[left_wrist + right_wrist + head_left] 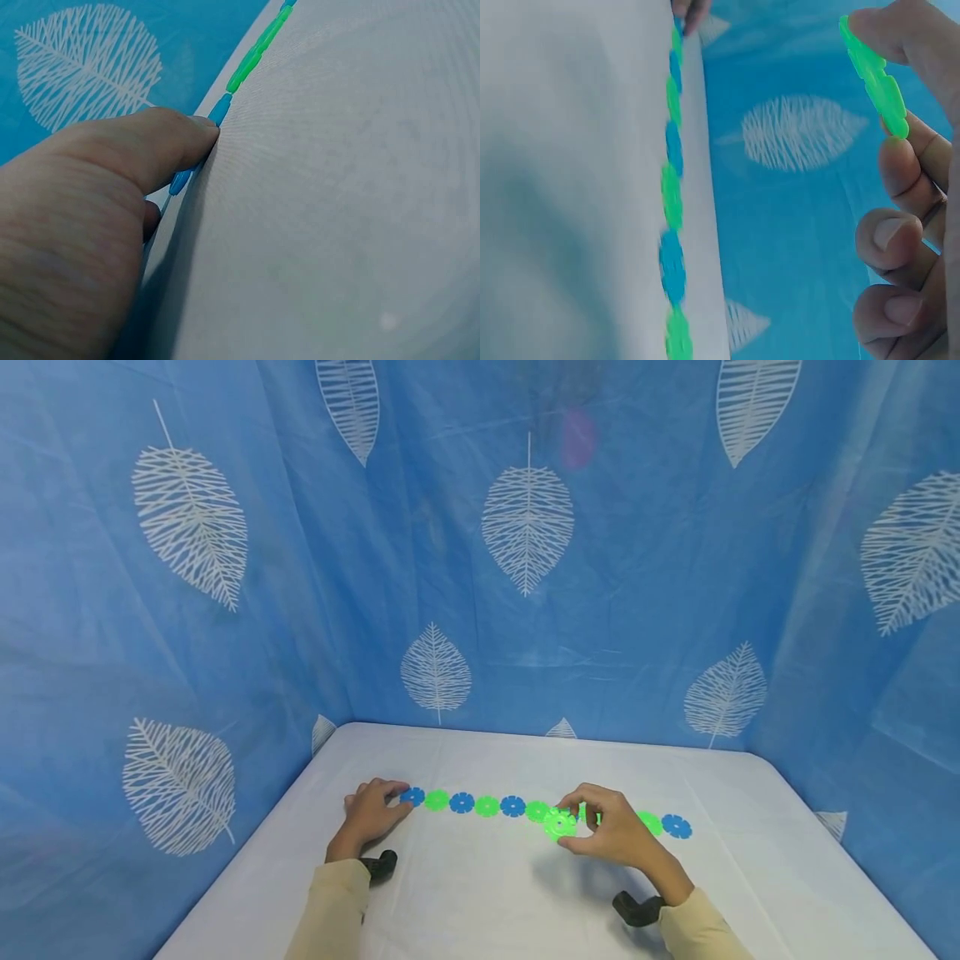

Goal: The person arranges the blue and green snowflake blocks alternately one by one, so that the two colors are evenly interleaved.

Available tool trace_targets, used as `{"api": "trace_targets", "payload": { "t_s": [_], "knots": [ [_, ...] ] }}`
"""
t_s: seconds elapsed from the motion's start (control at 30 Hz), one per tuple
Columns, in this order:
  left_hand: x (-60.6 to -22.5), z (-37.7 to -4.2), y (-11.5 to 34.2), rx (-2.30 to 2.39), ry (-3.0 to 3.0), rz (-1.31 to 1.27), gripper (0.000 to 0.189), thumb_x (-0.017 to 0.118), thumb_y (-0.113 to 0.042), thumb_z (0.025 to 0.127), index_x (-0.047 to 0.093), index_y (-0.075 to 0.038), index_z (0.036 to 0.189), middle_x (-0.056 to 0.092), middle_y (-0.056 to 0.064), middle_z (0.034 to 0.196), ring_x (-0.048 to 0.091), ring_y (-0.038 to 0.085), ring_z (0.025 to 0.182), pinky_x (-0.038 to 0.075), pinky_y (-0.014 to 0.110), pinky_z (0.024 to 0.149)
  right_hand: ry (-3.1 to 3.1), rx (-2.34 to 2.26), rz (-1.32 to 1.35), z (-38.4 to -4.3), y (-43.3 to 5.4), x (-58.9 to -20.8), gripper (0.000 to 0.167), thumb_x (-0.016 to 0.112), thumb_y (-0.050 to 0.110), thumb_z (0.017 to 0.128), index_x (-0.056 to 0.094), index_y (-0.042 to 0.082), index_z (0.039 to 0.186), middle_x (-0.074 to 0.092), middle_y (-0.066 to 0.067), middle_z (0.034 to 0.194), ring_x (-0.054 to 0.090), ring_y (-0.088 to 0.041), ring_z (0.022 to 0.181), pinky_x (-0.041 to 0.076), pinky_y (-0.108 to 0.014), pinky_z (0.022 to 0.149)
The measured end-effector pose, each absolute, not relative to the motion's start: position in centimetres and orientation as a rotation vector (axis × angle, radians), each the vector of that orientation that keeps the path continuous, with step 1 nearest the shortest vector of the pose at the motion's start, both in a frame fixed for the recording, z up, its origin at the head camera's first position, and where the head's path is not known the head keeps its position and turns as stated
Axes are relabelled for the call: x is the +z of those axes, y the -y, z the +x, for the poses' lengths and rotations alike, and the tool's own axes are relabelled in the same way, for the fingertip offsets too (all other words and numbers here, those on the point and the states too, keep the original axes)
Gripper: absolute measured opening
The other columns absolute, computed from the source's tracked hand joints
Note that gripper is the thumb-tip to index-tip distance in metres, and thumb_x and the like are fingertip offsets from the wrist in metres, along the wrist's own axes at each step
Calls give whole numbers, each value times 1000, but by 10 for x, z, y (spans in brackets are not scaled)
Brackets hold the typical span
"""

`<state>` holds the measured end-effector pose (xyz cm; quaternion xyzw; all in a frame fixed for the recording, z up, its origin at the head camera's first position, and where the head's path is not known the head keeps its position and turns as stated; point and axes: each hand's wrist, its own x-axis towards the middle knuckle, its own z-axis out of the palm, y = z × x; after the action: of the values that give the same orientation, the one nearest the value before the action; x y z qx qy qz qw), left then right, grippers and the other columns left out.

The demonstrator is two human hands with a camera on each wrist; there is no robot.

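Blue and green notched plastic discs lie in a line across the white table, their colours alternating. My left hand (371,814) is at the line's left end, with thumb and forefinger about the blue notched disc (412,796). In the left wrist view the thumb covers the middle of that blue disc (220,110). My right hand (611,827) pinches a loose green notched disc (560,824) by its edges between thumb and forefinger, raised above the table. The right wrist view has this green disc (877,79) nearly edge-on. Part of the line is hidden behind the right hand.
The line runs on past my right hand to a blue disc (677,826) at its right end. Beyond the white table (465,893) hangs a blue curtain (637,568) with white leaf prints, on the back and both sides.
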<state>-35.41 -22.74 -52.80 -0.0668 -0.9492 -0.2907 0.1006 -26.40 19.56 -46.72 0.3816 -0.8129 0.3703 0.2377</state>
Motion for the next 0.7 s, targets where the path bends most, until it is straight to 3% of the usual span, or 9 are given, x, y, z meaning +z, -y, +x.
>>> {"api": "trace_targets", "payload": {
  "t_s": [0.3,0.7],
  "knots": [
    [-527,-355,226,-869,2800,-196,39,73,-40,88,70,-25,125,65,6,123,52,28,115,29,52,91,2176,897,887,-275,-259,-471,48,93,8,65,71,18,106,59,7,85,41,1,56,38,-19,52],
    [-529,-354,227,-887,2791,-204,38,73,-39,88,71,-25,123,66,5,119,52,26,112,28,51,90,2148,871,579,-272,-317,-472,49,91,2,65,72,14,108,57,2,86,41,-2,54,34,-16,50]
  ]
}}
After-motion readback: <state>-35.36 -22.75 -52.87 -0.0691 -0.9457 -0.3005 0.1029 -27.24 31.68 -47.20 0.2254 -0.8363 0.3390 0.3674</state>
